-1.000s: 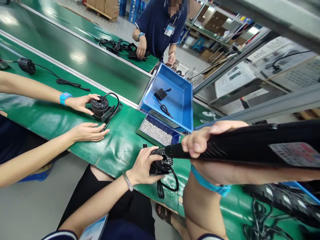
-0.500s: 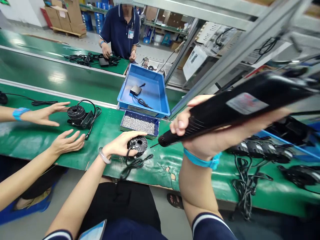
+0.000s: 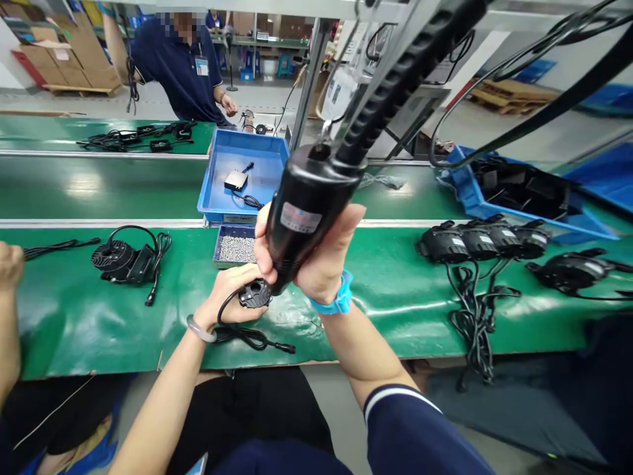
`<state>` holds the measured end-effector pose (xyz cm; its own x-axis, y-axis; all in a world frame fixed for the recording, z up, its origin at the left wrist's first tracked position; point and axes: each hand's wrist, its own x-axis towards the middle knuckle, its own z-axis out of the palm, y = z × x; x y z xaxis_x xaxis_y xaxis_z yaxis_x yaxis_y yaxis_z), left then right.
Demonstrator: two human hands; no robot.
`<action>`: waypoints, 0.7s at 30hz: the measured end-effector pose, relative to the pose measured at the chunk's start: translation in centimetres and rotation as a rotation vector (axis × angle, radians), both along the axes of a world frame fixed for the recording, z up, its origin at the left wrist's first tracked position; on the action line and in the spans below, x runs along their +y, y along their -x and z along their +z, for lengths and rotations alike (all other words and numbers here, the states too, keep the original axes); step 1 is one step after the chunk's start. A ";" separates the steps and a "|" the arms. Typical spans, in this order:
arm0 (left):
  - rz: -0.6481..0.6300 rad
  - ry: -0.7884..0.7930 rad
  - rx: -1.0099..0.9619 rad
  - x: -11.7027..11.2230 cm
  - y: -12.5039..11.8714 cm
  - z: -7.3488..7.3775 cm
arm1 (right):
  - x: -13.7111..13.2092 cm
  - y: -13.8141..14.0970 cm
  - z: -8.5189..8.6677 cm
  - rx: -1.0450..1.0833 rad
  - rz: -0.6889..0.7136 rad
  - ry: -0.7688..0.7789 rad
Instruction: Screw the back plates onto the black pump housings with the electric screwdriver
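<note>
Right hand [image 3: 324, 264] is wrapping its fingers around a fat black driver [image 3: 309, 198], and the left hand [image 3: 228, 290] is squeezing a round black part [image 3: 254, 295] with fingers above and thumb below. The part is sitting over the green table [image 3: 380, 300], near the front edge, but the driver and the left hand are hiding some of it. The driver's tip is hiding too, so I cannot tell if it is touching the part. The right arm [image 3: 363, 346] is reaching up with its wrist bending back, and the left arm [image 3: 165, 389] is slanting in from the lower left. The driver is standing steeper than half a second ago, and its lower end is now covering the part's right side. At the left edge, a co-worker's hand [image 3: 8, 264] is getting cut off. Just past the part, a small tray [image 3: 235, 232] is holding shiny metal bits [image 3: 236, 249], and the right hand is covering its right end. Farther back, a blue bin [image 3: 270, 150] is holding a small box [image 3: 236, 179]. Across the table, another person [image 3: 173, 69] is now lifting an arm, and the top edge is cutting off that hand.
</note>
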<state>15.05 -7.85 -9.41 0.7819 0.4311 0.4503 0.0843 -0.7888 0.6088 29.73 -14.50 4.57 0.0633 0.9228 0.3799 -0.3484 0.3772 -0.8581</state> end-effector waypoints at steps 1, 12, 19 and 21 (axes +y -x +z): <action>0.016 0.000 0.012 -0.1 0.1 0.0 | 0.0 0.0 -0.4 -0.019 0.012 -0.009; 0.016 -0.051 -0.046 -0.3 0.2 -0.4 | -0.5 -0.1 -1.8 0.040 0.000 -0.141; -0.093 0.094 0.101 0.3 0.8 0.9 | -0.1 -4.3 -1.6 0.046 -0.283 0.010; -0.048 0.150 0.056 0.1 1.1 0.7 | 0.2 -5.7 -3.2 -0.013 -0.401 0.067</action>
